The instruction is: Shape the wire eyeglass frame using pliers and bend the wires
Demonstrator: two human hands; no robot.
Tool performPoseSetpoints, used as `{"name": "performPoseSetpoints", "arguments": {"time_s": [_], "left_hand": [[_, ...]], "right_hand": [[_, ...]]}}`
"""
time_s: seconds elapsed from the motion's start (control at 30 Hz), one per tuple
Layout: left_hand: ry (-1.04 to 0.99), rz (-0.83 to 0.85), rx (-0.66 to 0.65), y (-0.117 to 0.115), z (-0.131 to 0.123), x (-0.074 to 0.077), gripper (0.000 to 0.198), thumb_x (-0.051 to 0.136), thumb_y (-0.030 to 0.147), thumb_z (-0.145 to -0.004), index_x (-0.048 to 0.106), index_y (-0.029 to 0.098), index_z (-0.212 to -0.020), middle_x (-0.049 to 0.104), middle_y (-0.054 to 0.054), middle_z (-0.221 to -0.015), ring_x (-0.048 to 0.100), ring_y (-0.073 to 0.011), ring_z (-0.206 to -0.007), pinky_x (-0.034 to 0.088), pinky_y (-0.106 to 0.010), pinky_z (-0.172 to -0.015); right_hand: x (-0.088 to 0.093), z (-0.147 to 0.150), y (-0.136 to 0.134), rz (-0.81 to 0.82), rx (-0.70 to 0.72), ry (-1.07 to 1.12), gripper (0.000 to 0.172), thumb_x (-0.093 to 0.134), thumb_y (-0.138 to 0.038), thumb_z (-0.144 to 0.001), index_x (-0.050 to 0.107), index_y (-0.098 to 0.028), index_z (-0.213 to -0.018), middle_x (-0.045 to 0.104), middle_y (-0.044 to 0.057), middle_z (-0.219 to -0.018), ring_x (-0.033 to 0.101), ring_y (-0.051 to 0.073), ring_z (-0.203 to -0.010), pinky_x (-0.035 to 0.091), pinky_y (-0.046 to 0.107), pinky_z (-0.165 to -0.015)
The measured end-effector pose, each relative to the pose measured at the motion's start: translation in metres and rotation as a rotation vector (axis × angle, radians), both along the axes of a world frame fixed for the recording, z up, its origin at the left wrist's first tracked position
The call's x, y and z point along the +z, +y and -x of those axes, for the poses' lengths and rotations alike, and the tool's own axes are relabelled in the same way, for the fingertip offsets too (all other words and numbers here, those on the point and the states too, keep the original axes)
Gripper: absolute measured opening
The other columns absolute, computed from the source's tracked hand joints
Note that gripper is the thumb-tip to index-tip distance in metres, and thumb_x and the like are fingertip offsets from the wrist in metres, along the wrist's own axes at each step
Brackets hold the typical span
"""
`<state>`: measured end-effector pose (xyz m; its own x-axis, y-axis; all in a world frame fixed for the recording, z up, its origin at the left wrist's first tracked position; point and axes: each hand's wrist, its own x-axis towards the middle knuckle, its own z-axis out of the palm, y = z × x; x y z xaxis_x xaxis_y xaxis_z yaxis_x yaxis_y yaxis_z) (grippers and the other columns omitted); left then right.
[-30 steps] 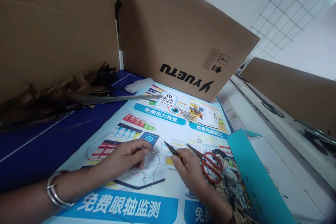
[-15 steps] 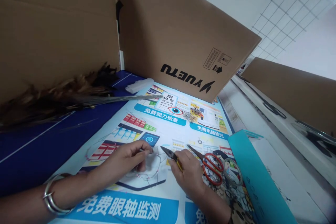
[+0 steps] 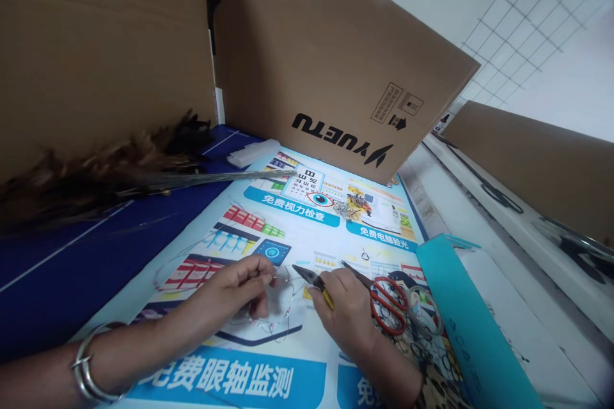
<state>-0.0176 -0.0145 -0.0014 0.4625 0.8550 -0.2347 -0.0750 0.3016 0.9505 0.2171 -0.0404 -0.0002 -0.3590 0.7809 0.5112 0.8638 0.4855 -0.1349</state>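
Note:
My left hand [image 3: 250, 282], a silver bangle on its wrist, pinches a thin beaded wire [image 3: 288, 310] between thumb and forefinger. The wire loops down below the fingers, with small pinkish beads along it. Wrapped in my right hand [image 3: 346, 307] are needle-nose pliers [image 3: 311, 278] with yellow grips. Their dark jaws point up and left, a short way from the left fingertips, with the wire close by. Just right of that hand lie red-handled scissors [image 3: 389, 307], blades toward the upper left. Beside them is a clear round roll [image 3: 426, 311].
A printed poster [image 3: 307, 358] covers the table. Cardboard panels [image 3: 326, 77] stand behind and at left. Brown feathers with long thin stems [image 3: 220, 175] lie on the blue surface [image 3: 62, 275]. A teal box [image 3: 472, 319] sits at right, near dark small loops [image 3: 439, 354].
The view has shifted slightly. Both hands keep nearly the same places, with the wire still in the left and the pliers in the right.

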Motion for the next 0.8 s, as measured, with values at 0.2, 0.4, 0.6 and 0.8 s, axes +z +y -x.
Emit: {"name": "performPoseSetpoints", "arguments": {"time_s": [0.2, 0.4, 0.6, 0.8], "left_hand": [[-0.043, 0.022, 0.001, -0.003, -0.004, 0.007, 0.029, 0.067, 0.043, -0.078, 0.049, 0.021, -0.081, 0.062, 0.005, -0.058, 0.055, -0.0125, -0.050, 0.037, -0.025, -0.052], [-0.113, 0.042, -0.025, -0.006, -0.008, 0.003, 0.029, 0.064, 0.044, -0.083, 0.046, 0.022, -0.079, 0.059, 0.006, -0.056, 0.052, -0.0113, -0.048, 0.035, -0.024, -0.051], [-0.163, 0.048, -0.045, -0.005, -0.007, -0.003, 0.026, 0.061, 0.042, -0.089, 0.048, 0.021, -0.082, 0.058, 0.005, -0.061, 0.051, -0.0107, -0.049, 0.035, -0.025, -0.051], [-0.183, 0.072, -0.026, -0.003, -0.011, 0.000, 0.032, 0.066, 0.046, -0.084, 0.048, 0.020, -0.081, 0.054, 0.007, -0.059, 0.047, -0.0089, -0.045, 0.030, -0.023, -0.047]], "right_hand": [[-0.002, 0.002, 0.000, 0.030, -0.018, 0.025, 0.021, 0.053, -0.035, -0.097, 0.065, -0.018, -0.097, 0.068, 0.008, -0.085, 0.062, 0.021, -0.079, 0.048, 0.030, -0.067], [-0.002, 0.007, -0.001, 0.043, -0.022, 0.002, 0.023, 0.052, -0.037, -0.097, 0.065, -0.019, -0.093, 0.066, 0.006, -0.081, 0.060, 0.020, -0.077, 0.043, 0.029, -0.065], [-0.001, 0.007, -0.003, 0.054, -0.021, -0.016, 0.023, 0.052, -0.037, -0.097, 0.064, -0.019, -0.088, 0.065, 0.006, -0.080, 0.059, 0.019, -0.075, 0.041, 0.029, -0.063], [-0.001, 0.008, -0.004, 0.032, -0.031, -0.053, 0.018, 0.054, -0.034, -0.096, 0.063, -0.020, -0.089, 0.063, 0.005, -0.079, 0.059, 0.019, -0.076, 0.043, 0.028, -0.064]]}}
